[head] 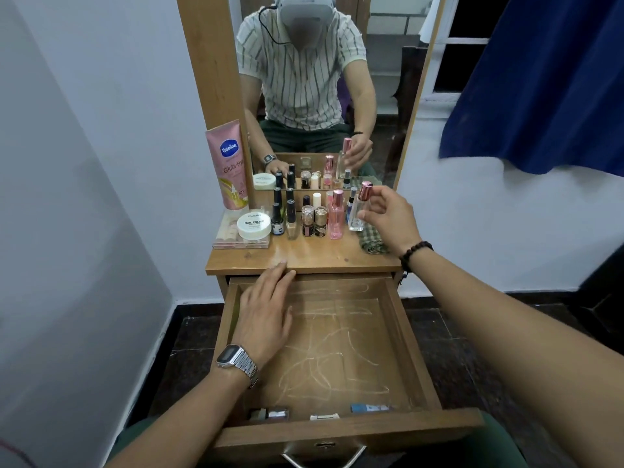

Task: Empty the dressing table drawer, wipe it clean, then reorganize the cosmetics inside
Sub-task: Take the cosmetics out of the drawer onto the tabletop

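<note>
Here, one drawer (398,336) pulled fully out under the dressing table top (324,256), pale swirled streaks across its wooden floor. Three small items still inside, all against the front wall: a dark-and-silver one at the left (270,414), a white one in the middle (324,416), a blue-and-white tube at the right (369,407); too hidden to name more closely. Left hand (266,310) flat, fingers straight and together, hovering over the drawer's back left corner with fingertips reaching the table edge, gripping nothing; metal watch (236,361) on that wrist. Right hand (393,214) raised over the tabletop's right side, thumb and fingers pinching one clear square perfume bottle with a rose-gold cap (360,207); beaded bracelet (416,251) on that wrist. Just under that hand, one folded green checked cloth (373,243) on the tabletop. Standing on the tabletop: one pink Vaseline tube (230,167) leaning on the mirror frame, one white jar of nail polish remover pads (254,225) on a clear flat case (233,243), four dark-capped nail polish bottles in two rows (277,219), two glittery gold-capped bottles (314,221), one tall pink spray bottle (336,214). Behind, a few more small bottles, count unclear. Mirror (304,96) doubling the whole row.
</note>
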Tool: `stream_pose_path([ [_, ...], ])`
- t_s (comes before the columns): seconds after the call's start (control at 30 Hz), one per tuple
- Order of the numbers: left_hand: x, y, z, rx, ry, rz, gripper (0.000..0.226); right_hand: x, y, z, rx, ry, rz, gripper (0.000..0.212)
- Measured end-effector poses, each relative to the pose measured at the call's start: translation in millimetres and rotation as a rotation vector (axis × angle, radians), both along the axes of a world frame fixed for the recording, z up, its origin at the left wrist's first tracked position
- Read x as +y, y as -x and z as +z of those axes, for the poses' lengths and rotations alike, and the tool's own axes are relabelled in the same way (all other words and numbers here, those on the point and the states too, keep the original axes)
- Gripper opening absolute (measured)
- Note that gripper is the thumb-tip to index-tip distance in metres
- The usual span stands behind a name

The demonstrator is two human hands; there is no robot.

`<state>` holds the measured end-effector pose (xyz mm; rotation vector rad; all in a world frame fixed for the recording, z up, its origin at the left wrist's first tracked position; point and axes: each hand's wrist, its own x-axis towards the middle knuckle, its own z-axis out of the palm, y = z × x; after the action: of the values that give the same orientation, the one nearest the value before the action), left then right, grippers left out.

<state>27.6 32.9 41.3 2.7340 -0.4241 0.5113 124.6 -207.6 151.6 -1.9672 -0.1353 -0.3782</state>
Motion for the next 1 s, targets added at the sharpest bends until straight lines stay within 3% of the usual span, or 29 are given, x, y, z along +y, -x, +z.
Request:
stream_pose_path([
  [0.27,4.1,-1.4,4.3,-0.029,0.130,-0.043,0.075,1.7,-20.7,-21.7,0.055,0.081,-0.023,0.043],
  [0.43,9.9,0.8,10.5,-0.110,0.165,-0.028,0.059,-1.8,-23.5,-26.0,0.061,0.066,-0.022,0.044],
  [0.57,13.4,0.4,8.5,-0.073,0.159,-0.067,0.050,-6.8,-19.1,-28.8,0.081,0.088,-0.001,0.047],
  [0.73,9.9,2.8,0.2,-0.009,0.100,-0.217,0.037,-10.3,20.9,-17.2,-0.143,-0.095,-0.205,0.038],
  [0.8,7.5,1.6,-1.4,0.012,0.078,-0.231,0.031,-4.2,52.6,-12.4,-0.189,-0.109,-0.079,0.033],
  [0.87,6.5,0.5,-2.5,0.022,0.067,-0.235,0.029,1.6,82.6,-15.4,-0.086,0.115,0.258,0.026],
  [0.93,6.6,0.3,-3.6,0.036,0.052,-0.246,0.029,4.5,104.8,-30.2,0.207,0.573,0.601,0.023],
  [1.0,7.1,1.7,-4.1,0.049,0.038,-0.266,0.030,5.4,120.5,-56.7,0.485,0.939,0.748,0.026],
])
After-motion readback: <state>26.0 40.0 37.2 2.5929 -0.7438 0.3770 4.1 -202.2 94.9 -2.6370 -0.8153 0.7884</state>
